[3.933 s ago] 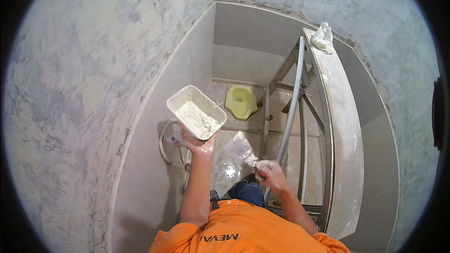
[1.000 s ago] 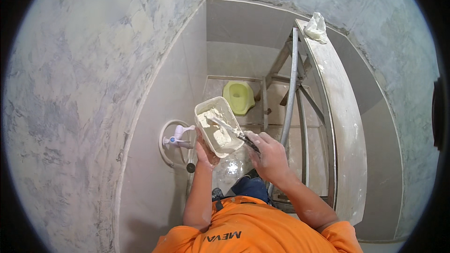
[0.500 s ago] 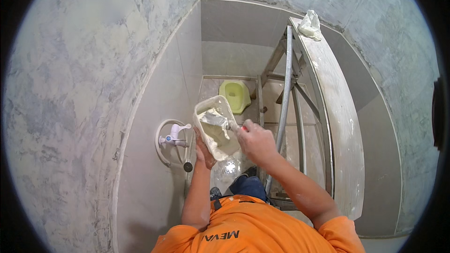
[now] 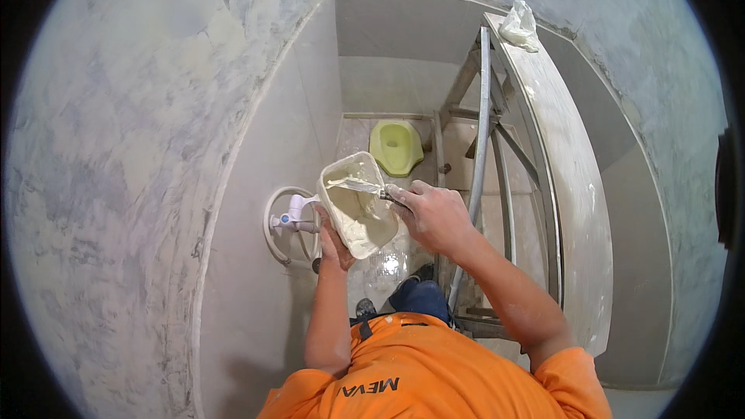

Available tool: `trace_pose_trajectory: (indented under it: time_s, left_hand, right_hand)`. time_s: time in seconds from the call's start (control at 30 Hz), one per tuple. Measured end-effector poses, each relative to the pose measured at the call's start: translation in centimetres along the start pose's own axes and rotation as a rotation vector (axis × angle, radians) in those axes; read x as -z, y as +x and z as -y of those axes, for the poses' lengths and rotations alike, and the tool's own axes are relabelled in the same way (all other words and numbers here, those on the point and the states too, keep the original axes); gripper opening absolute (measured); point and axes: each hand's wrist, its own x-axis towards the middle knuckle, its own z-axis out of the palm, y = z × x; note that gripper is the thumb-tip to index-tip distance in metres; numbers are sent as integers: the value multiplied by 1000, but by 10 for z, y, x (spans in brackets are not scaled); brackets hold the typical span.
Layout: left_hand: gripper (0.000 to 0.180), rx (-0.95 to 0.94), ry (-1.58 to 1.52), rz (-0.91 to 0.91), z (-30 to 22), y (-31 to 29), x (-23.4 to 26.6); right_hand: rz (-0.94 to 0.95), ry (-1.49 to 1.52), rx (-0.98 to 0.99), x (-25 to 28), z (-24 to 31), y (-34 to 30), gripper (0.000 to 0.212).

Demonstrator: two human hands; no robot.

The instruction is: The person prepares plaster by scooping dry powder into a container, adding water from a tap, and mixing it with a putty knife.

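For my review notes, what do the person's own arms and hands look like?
The left hand and right hand are ungloved, with pale smears on the right. No watch or band shows on either wrist. Short orange sleeves leave the forearms uncovered; the orange T-shirt bears dark lettering.

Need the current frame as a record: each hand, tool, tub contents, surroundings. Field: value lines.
left hand: supports the pale rectangular tub at its side and underside
right hand: grips the scraper by its dark handle
scraper blade: inside the tub, near its far end
tub contents: whitish paste, also smeared on the walls
left wall: lilac tap
floor: yellow-green squat toilet
right side: long plank on a frame, whitish plastic bag at its far end
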Motion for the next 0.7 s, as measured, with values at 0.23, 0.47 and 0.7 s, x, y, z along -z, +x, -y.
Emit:
trace_pose_trajectory:
  time_s: [0.23,0.47,0.7]
  left_hand:
    - [79,-160,27,-79,3,7,3]
    - [77,-207,176,-77,9,16,17]
    - [75,-176,219,-141,16,14,12]
  right_hand:
    - [152,102,-149,-31,-8,-49,27]
    - [153,709,-430,-78,-11,-69,30]
    - [590,1716,-1240,-56,1,-56,27]
